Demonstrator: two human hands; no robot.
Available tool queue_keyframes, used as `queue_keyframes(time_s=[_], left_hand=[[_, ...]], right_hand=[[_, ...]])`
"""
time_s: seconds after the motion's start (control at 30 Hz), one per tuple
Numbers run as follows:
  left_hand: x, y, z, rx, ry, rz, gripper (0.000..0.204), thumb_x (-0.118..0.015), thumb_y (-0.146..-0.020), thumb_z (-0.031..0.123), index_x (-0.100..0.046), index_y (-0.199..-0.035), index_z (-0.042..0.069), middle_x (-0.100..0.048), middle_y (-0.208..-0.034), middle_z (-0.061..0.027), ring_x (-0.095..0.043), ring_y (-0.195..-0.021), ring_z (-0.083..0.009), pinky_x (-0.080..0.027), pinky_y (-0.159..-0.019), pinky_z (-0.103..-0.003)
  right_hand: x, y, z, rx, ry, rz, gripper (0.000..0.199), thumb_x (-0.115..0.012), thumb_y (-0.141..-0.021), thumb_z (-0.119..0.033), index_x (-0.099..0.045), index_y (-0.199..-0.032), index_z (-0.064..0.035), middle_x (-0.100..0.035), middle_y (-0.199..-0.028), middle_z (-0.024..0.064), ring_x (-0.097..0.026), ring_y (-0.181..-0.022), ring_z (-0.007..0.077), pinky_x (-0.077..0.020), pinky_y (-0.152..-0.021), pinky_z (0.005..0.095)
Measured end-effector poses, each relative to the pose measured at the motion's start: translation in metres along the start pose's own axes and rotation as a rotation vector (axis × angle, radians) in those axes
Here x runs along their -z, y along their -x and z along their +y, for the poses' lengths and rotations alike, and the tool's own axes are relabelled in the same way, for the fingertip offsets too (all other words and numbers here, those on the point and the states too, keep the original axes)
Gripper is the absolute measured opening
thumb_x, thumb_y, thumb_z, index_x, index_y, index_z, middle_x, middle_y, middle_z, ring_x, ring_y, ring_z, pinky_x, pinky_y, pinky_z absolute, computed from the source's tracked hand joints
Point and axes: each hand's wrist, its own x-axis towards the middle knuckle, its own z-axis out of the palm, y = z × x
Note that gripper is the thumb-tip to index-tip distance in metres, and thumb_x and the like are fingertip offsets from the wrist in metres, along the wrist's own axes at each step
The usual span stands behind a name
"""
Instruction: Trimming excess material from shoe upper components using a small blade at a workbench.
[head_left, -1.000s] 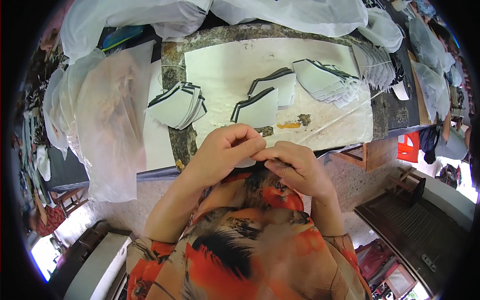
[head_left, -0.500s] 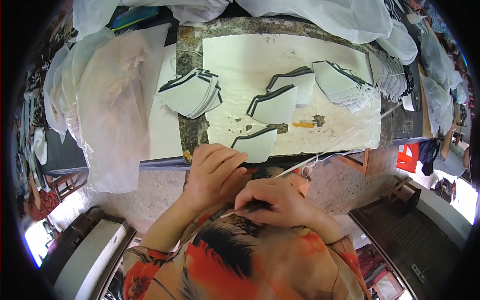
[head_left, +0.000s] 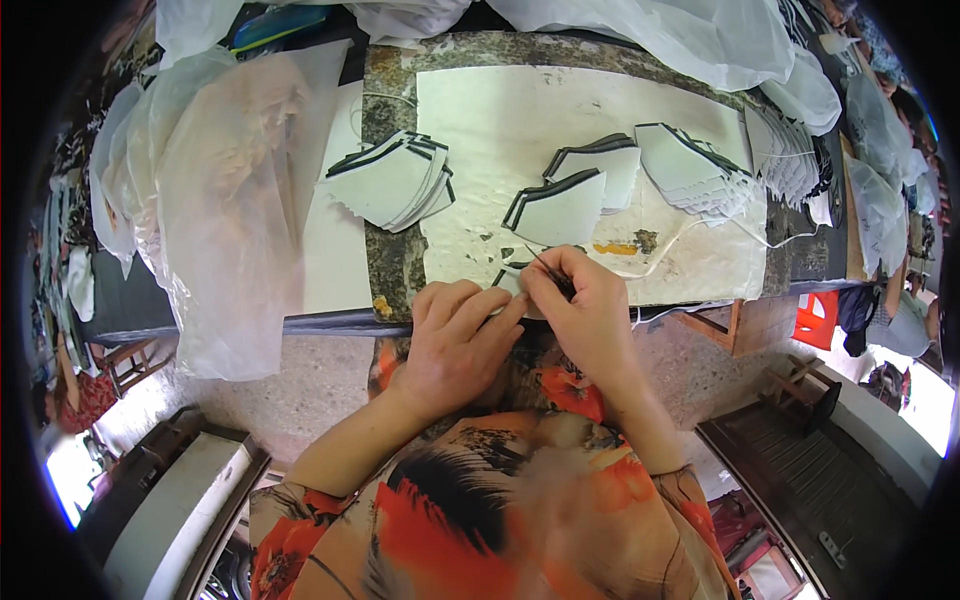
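At the near edge of the work board, my left hand (head_left: 465, 340) is closed over a small white cut piece with a dark edge (head_left: 510, 280). Most of that piece is hidden under my fingers. My right hand (head_left: 585, 300) pinches a thin dark pointed tool (head_left: 537, 260) right beside it, its tip standing out past the fingers. The tool's exact kind is hard to make out. A white cord (head_left: 660, 258) runs rightward from the right hand across the board. Just beyond my hands lies another dark-edged white piece (head_left: 555, 210), overlapping a second one (head_left: 620, 180).
Fanned stacks of similar pieces lie at left (head_left: 390, 180) and right (head_left: 690, 170); a further bundle (head_left: 780, 155) sits at the far right. Plastic bags cover the table's left side (head_left: 230, 200) and back edge (head_left: 660, 40). A wooden stool (head_left: 715, 325) stands below the table.
My right hand has risen from my lap to the board's edge, bringing the pointed tool to the piece. My left hand has shifted slightly right and now covers more of it.
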Motion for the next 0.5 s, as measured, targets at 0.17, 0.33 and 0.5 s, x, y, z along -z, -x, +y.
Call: queue_keyframes(time_s=[0.17,0.33,0.5], left_hand=[[0.0017,-0.0004,0.0003,0.002,-0.011,-0.01,0.037,-0.077,-0.079,0.017,-0.072,-0.115,0.012,-0.062,-0.116,0.0,-0.055,-0.108,-0.0224,-0.041,-0.095,-0.043],[0.0009,-0.0004,-0.0009,-0.008,-0.005,-0.013,0.038,-0.077,-0.079,0.018,-0.072,-0.116,0.012,-0.062,-0.116,-0.0005,-0.055,-0.108,-0.0228,-0.041,-0.095,-0.043],[0.0015,-0.0022,-0.0002,-0.003,-0.006,-0.007,0.037,-0.077,-0.079,0.017,-0.073,-0.115,0.012,-0.063,-0.121,-0.0021,-0.055,-0.11,-0.0246,-0.041,-0.095,-0.044]], right_hand=[[-0.0014,-0.0006,0.0013,0.042,0.066,0.038,0.016,-0.069,-0.094,-0.016,-0.068,-0.095,0.0005,-0.07,-0.08,0.0134,-0.067,-0.068,0.0216,-0.0526,-0.066,0.0334],[-0.0004,-0.0008,-0.0018,0.034,0.079,0.042,0.015,-0.069,-0.093,-0.015,-0.067,-0.094,0.0005,-0.07,-0.08,0.0147,-0.068,-0.068,0.0251,-0.0532,-0.067,0.0348],[-0.001,-0.0008,-0.0013,0.064,0.119,0.06,0.015,-0.07,-0.092,-0.014,-0.067,-0.093,0.0005,-0.07,-0.08,0.0162,-0.069,-0.07,0.0287,-0.0535,-0.067,0.036]])
